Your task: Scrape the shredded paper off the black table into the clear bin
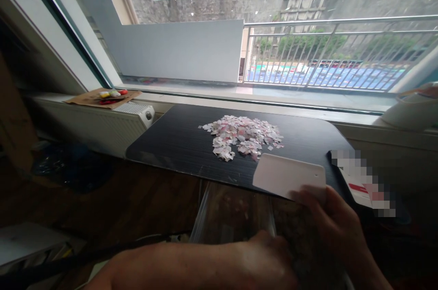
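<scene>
Below the near edge of the dark table (301,132), a clear container (199,218) with see-through walls stands in shadow, its mouth facing up; a few faint, pinkish bits show inside, too dim to identify. Above it on the tabletop, a loose heap of small pale pink and white scraps (241,135) is spread near the middle, thinning to single pieces at its edges. The right hand (330,214) pinches a flat white card (290,172) between thumb and fingers at one corner, and the card lies over the table's near edge, just beside the heap. The left forearm crosses low in front, and the left hand (270,253) is at the container's near side; its fingers are too dark and blurred to tell whether they grip anything. A crumpled dark plastic bag (70,162) sits on the floor at the left, its contents hidden. On the radiator (99,126), a brown cardboard sheet (82,98) bears small red, yellow and white items (112,94).
</scene>
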Demonstrator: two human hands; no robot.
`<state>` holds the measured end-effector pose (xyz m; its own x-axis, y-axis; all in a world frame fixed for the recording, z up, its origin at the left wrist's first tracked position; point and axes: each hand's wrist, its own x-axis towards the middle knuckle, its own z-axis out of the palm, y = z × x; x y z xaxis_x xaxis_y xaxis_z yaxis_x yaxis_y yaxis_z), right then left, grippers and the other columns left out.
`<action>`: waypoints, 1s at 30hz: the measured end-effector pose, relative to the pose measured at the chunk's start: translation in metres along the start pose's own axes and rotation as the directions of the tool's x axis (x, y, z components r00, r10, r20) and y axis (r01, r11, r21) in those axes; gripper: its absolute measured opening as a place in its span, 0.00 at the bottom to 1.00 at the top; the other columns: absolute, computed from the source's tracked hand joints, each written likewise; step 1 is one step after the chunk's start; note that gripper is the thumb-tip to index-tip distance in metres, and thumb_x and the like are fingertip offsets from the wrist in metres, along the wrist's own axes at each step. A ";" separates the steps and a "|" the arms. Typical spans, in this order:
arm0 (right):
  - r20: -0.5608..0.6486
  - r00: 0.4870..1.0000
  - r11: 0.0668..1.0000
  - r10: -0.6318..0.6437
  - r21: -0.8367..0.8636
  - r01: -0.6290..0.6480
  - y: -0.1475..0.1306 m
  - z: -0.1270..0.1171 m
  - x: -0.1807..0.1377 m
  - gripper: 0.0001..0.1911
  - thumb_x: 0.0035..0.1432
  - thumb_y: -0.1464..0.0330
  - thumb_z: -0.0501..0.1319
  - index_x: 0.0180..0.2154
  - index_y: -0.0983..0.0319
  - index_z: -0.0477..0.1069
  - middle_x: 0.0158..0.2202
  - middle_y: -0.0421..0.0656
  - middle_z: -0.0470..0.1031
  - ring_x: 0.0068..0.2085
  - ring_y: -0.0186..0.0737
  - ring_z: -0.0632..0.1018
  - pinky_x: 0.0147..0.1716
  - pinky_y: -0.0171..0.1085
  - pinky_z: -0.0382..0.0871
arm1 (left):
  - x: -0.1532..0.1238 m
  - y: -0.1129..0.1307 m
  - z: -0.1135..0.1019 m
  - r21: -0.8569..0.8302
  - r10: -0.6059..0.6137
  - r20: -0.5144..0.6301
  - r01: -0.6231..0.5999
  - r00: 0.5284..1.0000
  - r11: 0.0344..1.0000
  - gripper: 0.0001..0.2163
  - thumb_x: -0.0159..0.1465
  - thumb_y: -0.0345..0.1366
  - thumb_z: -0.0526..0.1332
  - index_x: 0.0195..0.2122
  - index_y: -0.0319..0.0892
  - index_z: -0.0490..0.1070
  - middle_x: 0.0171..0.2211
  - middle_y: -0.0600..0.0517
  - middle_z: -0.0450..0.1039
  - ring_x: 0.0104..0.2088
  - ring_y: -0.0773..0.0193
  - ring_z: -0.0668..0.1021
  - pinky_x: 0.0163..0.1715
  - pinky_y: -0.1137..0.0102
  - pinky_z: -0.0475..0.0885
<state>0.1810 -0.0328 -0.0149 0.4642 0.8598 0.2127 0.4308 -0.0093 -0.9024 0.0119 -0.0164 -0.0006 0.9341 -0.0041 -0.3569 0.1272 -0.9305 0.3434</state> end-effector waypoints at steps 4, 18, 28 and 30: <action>-0.004 0.999 0.997 -0.053 -0.063 0.052 0.000 -0.002 0.007 0.12 0.52 0.56 0.66 0.32 0.57 0.76 0.28 0.42 0.83 0.29 0.45 0.82 0.27 0.37 0.77 | 0.002 -0.001 0.001 0.014 -0.014 0.066 0.013 0.998 1.000 0.05 0.61 0.28 0.62 0.30 0.36 0.77 0.30 0.46 0.77 0.39 0.52 0.79 0.15 0.68 0.61; -0.082 0.953 0.951 -0.291 -0.136 0.279 -0.009 0.039 0.062 0.14 0.58 0.57 0.59 0.39 0.59 0.75 0.34 0.48 0.84 0.35 0.49 0.84 0.36 0.44 0.77 | -0.070 -0.013 0.025 0.141 -0.198 -0.125 0.215 0.972 0.966 0.10 0.60 0.30 0.66 0.22 0.38 0.71 0.24 0.48 0.73 0.35 0.57 0.75 0.16 0.68 0.50; -0.138 0.958 0.956 -0.252 -0.188 0.225 0.003 0.013 0.052 0.13 0.57 0.57 0.61 0.37 0.58 0.75 0.33 0.46 0.83 0.33 0.47 0.83 0.32 0.40 0.76 | -0.079 -0.015 0.023 0.119 -0.200 -0.102 0.211 0.974 0.970 0.07 0.59 0.30 0.65 0.24 0.38 0.72 0.26 0.49 0.73 0.35 0.58 0.74 0.18 0.65 0.52; -0.118 0.965 0.959 -0.235 -0.190 0.210 0.006 0.013 0.054 0.14 0.57 0.56 0.61 0.37 0.59 0.75 0.32 0.46 0.83 0.32 0.47 0.82 0.33 0.41 0.75 | -0.074 -0.016 0.022 0.111 -0.213 -0.096 0.223 0.972 0.968 0.07 0.59 0.29 0.65 0.24 0.38 0.72 0.26 0.49 0.73 0.35 0.58 0.74 0.18 0.66 0.52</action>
<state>0.1982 0.0199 -0.0134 0.4379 0.7714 0.4617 0.6580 0.0750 -0.7493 -0.0665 -0.0093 0.0006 0.9132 0.2294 -0.3367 0.2946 -0.9427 0.1567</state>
